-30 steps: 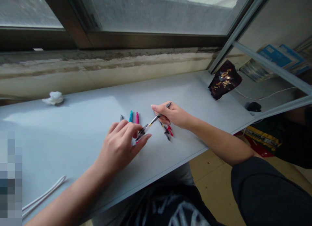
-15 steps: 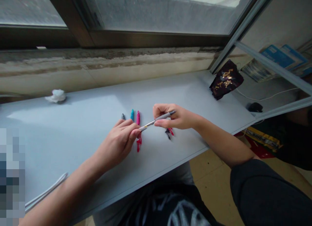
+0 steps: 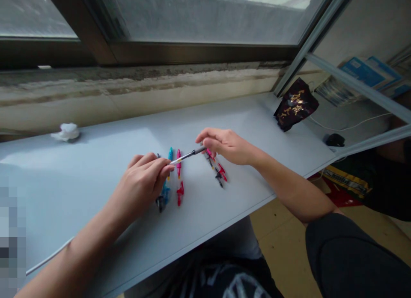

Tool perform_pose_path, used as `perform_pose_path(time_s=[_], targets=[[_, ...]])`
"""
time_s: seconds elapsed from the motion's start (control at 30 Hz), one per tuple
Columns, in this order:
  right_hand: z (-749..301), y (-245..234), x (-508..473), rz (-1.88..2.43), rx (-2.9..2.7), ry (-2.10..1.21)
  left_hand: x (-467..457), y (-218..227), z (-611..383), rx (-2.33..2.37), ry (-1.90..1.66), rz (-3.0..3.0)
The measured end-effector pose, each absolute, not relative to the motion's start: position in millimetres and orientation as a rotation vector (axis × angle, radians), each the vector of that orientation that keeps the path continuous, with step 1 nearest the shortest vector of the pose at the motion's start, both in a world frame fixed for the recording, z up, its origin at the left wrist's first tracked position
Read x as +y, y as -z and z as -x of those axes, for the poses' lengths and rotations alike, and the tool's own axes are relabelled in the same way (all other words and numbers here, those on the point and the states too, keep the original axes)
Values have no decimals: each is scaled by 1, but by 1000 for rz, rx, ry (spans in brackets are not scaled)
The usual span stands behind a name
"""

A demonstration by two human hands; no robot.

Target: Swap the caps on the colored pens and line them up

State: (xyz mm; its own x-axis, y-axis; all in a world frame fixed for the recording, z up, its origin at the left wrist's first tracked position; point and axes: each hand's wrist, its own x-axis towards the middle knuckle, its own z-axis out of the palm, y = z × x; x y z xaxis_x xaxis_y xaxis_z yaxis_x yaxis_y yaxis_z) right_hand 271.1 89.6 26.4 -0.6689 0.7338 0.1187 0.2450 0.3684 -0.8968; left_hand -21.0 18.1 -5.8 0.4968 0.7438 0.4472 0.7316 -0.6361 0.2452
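Head view: my left hand point(image 3: 144, 176) pinches the thin, shiny end of a gray pen point(image 3: 186, 155), and my right hand point(image 3: 226, 146) holds its thicker, dark end, over the bench point(image 3: 263, 122). I think it is light, stiff and a bit slippery, so that thick part looks best to grip.

The surface point(image 3: 93, 174) looks smooth and matt. The held pen point(image 3: 192, 153) has a dull grey end and a shiny shaft; the pink pen point(image 3: 179, 162) looks like glossy plastic. Near the surface's far edge, at left, the tissue point(image 3: 68, 132) is crumpled matt paper; by the far right corner the bag point(image 3: 297, 104) is glossy film with metallic lettering. Beyond the far edge the wall point(image 3: 154, 84) looks rough.
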Motion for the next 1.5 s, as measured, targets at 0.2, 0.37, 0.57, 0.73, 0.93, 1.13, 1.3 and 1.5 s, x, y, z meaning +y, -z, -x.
perform_pose_path(time_s=[0.2, 0.37, 0.57, 0.73, 0.93, 1.13, 1.3, 1.5], targets=[[-271, -26, 91, 813, -2136, -1217, 21, 7, 22, 1310, -867, -2722], [-270, -23, 94, 859, -2080, -1346, 21, 10, 22, 1334, -855, -2677], [-272, -25, 95, 777, -2036, -1269, 20, 9, 21, 1382, -850, -2630], [-272, -25, 98, 674, -1895, -1413, 18, 1, 16, 1314, -836, -2599], [-272, -24, 98, 696, -1814, -1454, 16, 3, 12, 1270, -835, -2560], [-272, -26, 98, 744, -1784, -1468, 14, 3, 13, 1291, -931, -2520], [-272, -29, 99, 804, -1682, -1379, 14, 3, 14, 1391, -911, -2448], [-270, -29, 104, 802, -1504, -1278, 13, 4, 12, 1437, -936, -2354]])
